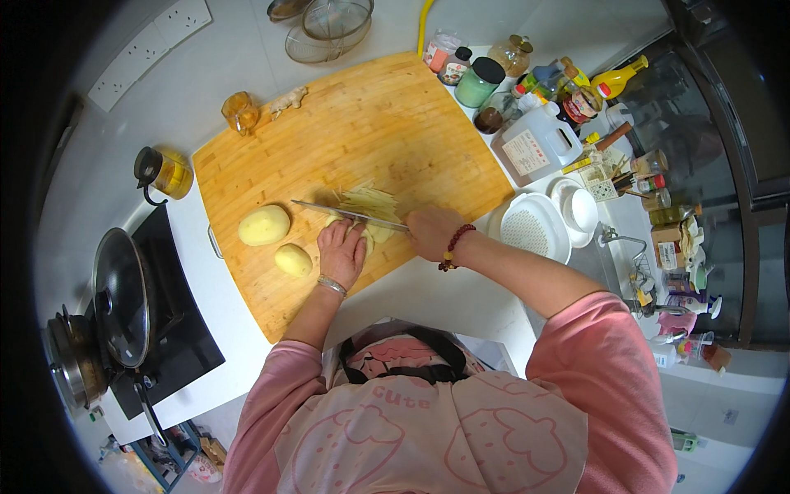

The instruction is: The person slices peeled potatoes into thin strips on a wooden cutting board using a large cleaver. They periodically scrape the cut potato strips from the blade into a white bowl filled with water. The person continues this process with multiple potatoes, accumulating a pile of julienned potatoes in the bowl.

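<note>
My right hand (432, 233) grips the handle of a kitchen knife (349, 213), seen nearly edge-on over a large wooden cutting board (308, 142). Fingers curled, my left hand (340, 253) presses on potato slices (378, 233) right beside the blade. Beyond the knife lies a heap of thin potato strips (369, 200). Two peeled potatoes rest on the board left of my left hand: a larger one (264, 225) and a smaller one (293, 260). My right hand hides the knife handle, and my left fingers cover part of the slices.
A glass cup (240, 113) and a piece of ginger (288, 101) sit at the board's far edge. Left are a glass pitcher (163, 173) and a lidded pan (123, 296) on the black cooktop (179, 333). Rightward stand a plastic jug (536, 145), several bottles and a white colander (534, 228).
</note>
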The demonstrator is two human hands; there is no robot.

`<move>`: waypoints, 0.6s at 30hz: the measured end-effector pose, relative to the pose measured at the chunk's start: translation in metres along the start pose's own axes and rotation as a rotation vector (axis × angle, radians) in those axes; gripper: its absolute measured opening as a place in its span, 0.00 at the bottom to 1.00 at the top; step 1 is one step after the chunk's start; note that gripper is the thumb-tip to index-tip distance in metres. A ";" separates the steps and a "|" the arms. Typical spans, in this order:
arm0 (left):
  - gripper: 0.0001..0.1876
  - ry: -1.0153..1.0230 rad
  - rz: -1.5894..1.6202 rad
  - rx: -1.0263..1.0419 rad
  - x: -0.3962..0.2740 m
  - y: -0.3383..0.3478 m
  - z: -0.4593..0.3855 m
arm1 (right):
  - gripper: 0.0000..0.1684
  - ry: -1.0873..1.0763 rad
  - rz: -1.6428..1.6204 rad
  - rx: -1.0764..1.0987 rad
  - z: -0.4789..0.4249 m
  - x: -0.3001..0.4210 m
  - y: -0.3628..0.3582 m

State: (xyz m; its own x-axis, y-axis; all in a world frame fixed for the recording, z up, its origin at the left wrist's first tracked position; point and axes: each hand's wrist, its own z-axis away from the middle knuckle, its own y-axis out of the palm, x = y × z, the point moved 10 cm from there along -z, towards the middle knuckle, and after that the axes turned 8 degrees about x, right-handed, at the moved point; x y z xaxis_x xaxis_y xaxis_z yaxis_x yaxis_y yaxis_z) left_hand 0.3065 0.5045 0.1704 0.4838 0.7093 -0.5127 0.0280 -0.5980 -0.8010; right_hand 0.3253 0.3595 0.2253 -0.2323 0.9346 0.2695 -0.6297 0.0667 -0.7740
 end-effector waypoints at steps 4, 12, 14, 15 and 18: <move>0.15 -0.009 -0.006 0.016 0.002 0.003 0.001 | 0.12 0.031 0.029 0.003 -0.005 -0.001 0.010; 0.13 0.023 0.021 -0.040 -0.006 -0.009 -0.003 | 0.13 0.048 -0.195 -0.086 -0.027 -0.016 0.032; 0.13 0.014 0.041 -0.038 -0.001 -0.005 -0.002 | 0.13 0.054 -0.232 -0.097 -0.019 -0.016 0.022; 0.14 0.007 0.052 -0.032 0.001 -0.003 -0.001 | 0.13 0.058 -0.231 -0.094 -0.014 -0.015 0.018; 0.13 -0.014 0.035 -0.036 0.000 -0.004 -0.001 | 0.13 0.046 -0.177 -0.083 0.006 -0.006 0.006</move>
State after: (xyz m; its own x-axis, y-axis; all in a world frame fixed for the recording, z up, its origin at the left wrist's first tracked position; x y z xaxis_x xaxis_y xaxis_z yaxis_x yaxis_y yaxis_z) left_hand 0.3077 0.5063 0.1738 0.4726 0.6928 -0.5446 0.0427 -0.6353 -0.7711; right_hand 0.3187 0.3525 0.2229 -0.0881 0.9206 0.3803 -0.5938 0.2580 -0.7621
